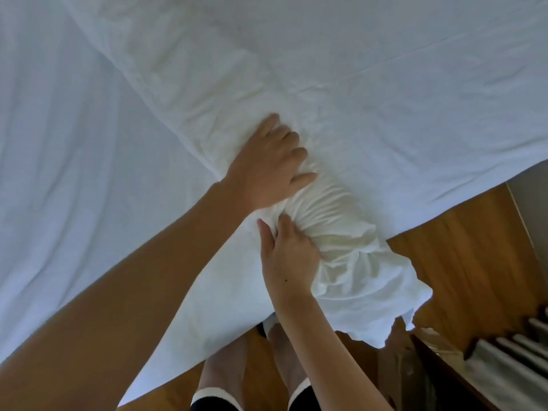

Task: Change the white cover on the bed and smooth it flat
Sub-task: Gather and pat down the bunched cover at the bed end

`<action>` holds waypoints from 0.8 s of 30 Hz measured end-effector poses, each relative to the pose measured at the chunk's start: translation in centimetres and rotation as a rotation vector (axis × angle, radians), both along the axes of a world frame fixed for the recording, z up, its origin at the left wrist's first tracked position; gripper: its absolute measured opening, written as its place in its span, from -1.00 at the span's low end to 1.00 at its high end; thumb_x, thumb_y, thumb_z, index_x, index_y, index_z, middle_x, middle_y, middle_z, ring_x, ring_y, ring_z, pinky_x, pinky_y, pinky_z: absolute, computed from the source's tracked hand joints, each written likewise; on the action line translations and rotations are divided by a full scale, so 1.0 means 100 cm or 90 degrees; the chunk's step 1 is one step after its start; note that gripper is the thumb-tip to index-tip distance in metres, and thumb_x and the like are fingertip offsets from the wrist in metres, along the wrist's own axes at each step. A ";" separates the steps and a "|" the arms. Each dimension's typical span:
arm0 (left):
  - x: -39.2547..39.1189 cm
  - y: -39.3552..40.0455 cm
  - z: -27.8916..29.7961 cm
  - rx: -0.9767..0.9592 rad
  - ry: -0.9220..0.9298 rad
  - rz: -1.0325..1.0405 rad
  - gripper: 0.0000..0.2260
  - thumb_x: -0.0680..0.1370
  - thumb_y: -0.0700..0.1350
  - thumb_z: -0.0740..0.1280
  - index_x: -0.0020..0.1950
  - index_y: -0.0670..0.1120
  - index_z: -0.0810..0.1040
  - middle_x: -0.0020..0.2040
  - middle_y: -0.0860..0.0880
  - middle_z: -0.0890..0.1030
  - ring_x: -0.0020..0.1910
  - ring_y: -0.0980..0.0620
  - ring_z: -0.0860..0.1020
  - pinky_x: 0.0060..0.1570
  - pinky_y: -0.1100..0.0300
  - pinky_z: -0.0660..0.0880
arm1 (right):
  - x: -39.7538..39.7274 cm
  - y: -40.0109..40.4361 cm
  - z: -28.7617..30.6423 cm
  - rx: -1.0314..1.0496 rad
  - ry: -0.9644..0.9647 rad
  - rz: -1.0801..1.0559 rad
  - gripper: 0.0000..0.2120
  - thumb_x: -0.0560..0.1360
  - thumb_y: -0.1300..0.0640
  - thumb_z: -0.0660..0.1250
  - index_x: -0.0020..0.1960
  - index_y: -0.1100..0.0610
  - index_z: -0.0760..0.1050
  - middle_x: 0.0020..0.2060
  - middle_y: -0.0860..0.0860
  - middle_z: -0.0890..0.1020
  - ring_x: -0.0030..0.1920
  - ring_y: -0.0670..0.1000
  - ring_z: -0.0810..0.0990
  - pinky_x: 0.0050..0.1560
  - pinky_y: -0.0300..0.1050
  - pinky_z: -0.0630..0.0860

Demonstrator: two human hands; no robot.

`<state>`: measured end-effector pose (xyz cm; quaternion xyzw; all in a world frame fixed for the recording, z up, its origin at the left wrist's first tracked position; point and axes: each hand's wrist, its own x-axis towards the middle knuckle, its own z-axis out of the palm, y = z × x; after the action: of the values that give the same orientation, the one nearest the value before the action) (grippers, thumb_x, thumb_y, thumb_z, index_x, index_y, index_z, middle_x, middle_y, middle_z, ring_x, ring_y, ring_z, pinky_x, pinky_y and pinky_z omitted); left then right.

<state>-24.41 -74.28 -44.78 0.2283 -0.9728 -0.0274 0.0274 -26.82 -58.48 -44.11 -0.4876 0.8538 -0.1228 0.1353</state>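
Observation:
The white cover (370,93) lies spread over the bed, wrinkled toward the near corner. At that corner the cloth is bunched into tight folds (347,241) that hang off the bed's edge over the floor. My left hand (269,164) presses palm down on the cover just above the bunch, fingers spread and curled into the fabric. My right hand (289,256) grips the gathered cloth at the corner, fingers buried in the folds. A smoother white sheet (59,143) covers the bed on the left.
Wooden floor (462,256) shows to the right and below the bed corner. My feet in pale socks (284,351) stand close to the bed. Dark furniture with striped white fabric (510,360) sits at the lower right, near a pale wall edge (530,209).

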 end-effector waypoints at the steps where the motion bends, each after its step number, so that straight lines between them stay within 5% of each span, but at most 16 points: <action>1: 0.005 0.001 -0.003 -0.021 0.021 0.012 -0.56 0.60 0.13 0.14 -0.19 -0.18 0.59 -0.22 -0.14 0.58 -0.16 -0.18 0.54 0.19 -0.06 0.42 | 0.001 0.001 0.003 -0.032 -0.010 0.014 -0.69 0.55 -0.07 0.26 -0.28 0.09 0.44 -0.55 -0.08 0.45 -0.61 -0.09 0.38 -0.55 -0.30 0.15; 7: 0.021 0.007 -0.005 -0.135 0.104 0.067 -0.59 0.62 0.00 0.20 -0.34 -0.16 0.58 -0.39 -0.10 0.57 -0.35 -0.12 0.53 -0.20 0.11 0.44 | -0.032 -0.009 0.039 -0.249 0.041 -0.055 -0.80 0.51 0.07 0.23 -0.16 0.13 0.56 -0.28 -0.02 0.60 -0.27 0.00 0.53 -0.40 -0.20 0.36; 9: 0.033 0.013 -0.002 -0.148 0.114 0.066 -0.60 0.62 -0.01 0.19 -0.35 -0.15 0.56 -0.40 -0.09 0.54 -0.35 -0.11 0.51 -0.24 0.11 0.43 | -0.055 -0.018 0.042 -0.160 0.083 -0.104 -0.75 0.52 0.02 0.22 0.05 0.13 0.57 -0.07 0.05 0.63 -0.05 0.12 0.55 -0.14 -0.07 0.45; 12: 0.062 0.025 -0.003 -0.163 0.179 0.048 -0.65 0.63 -0.07 0.18 -0.33 -0.14 0.49 -0.37 -0.09 0.50 -0.33 -0.11 0.48 -0.24 0.08 0.40 | -0.073 -0.028 0.034 0.082 -0.040 -0.136 -0.56 0.58 -0.18 0.11 0.26 0.10 0.46 0.15 0.08 0.59 0.16 0.16 0.50 0.13 -0.01 0.36; 15: 0.106 0.036 -0.011 -0.135 0.222 0.073 -0.69 0.64 -0.08 0.13 -0.23 -0.17 0.48 -0.25 -0.14 0.54 -0.24 -0.15 0.47 -0.16 0.02 0.35 | -0.039 -0.017 0.018 0.133 -0.075 -0.157 -0.49 0.59 -0.26 -0.01 0.01 0.16 0.44 -0.12 0.10 0.57 -0.09 0.19 0.50 -0.11 -0.04 0.29; 19: 0.177 0.058 -0.008 -0.011 0.240 0.173 -0.77 0.61 -0.10 0.17 -0.13 -0.20 0.50 -0.11 -0.19 0.55 -0.16 -0.19 0.48 -0.12 -0.01 0.39 | 0.062 0.030 0.002 -0.047 0.001 -0.212 -0.58 0.60 -0.14 0.05 -0.25 0.15 0.35 -0.49 0.06 0.44 -0.42 0.20 0.50 -0.39 -0.11 0.26; 24: 0.215 0.056 0.016 -0.016 0.292 0.129 -0.84 0.52 -0.14 0.30 0.03 -0.20 0.54 0.10 -0.20 0.59 -0.02 -0.20 0.51 -0.03 0.00 0.38 | 0.166 0.045 -0.008 -0.172 0.090 -0.218 -0.53 0.62 -0.08 0.11 -0.37 0.15 0.36 -0.61 0.03 0.41 -0.61 0.04 0.44 -0.54 -0.27 0.18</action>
<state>-2.92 -68.66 -43.23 0.3125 -0.9134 -0.0634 0.2529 -10.21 -53.93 -44.93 -0.3569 0.9071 -0.2227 -0.0144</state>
